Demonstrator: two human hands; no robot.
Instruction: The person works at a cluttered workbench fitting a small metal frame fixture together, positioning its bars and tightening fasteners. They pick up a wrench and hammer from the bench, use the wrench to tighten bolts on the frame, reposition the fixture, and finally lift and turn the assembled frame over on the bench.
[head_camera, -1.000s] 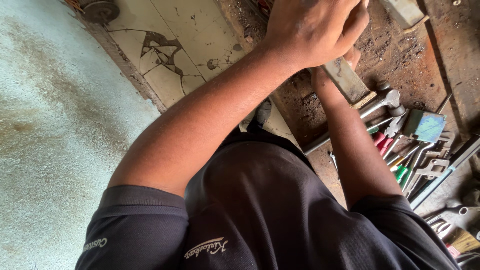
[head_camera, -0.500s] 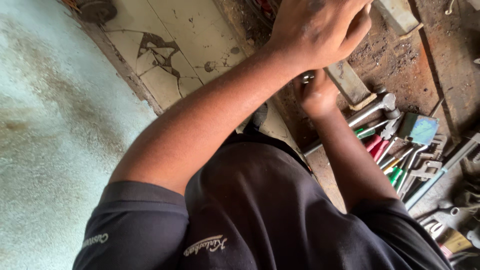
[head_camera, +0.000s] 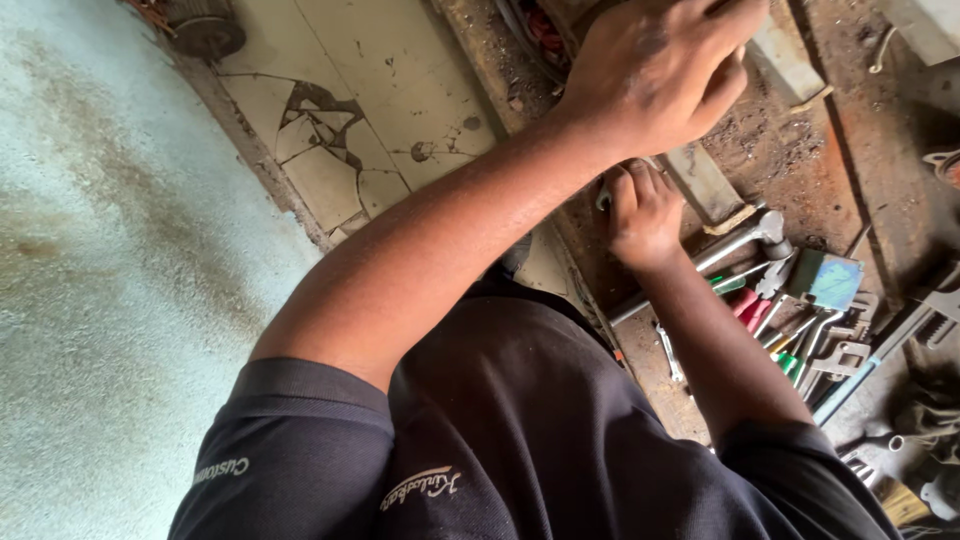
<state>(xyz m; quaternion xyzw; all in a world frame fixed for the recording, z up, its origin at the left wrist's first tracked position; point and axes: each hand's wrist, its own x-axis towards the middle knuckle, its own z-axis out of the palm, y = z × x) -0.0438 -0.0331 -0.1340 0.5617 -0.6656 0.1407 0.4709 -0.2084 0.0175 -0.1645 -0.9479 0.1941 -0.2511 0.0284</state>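
Two hands work overhead: left hand (head_camera: 660, 75) fisted, right hand (head_camera: 640, 215) clamped on a small metal part (head_camera: 603, 198); a slip drops it among tools (head_camera: 790, 310).

- Cracked pale floor tiles (head_camera: 340, 150) at upper left.
- Round dark metal part (head_camera: 205, 28) at the top edge.
- Long ratchet handle (head_camera: 700, 262) on the rusty workbench (head_camera: 850, 150).
- Small spanner (head_camera: 668, 352) near it.
- Red- and green-handled screwdrivers (head_camera: 765, 325) heaped beside a blue-green block (head_camera: 830, 280).
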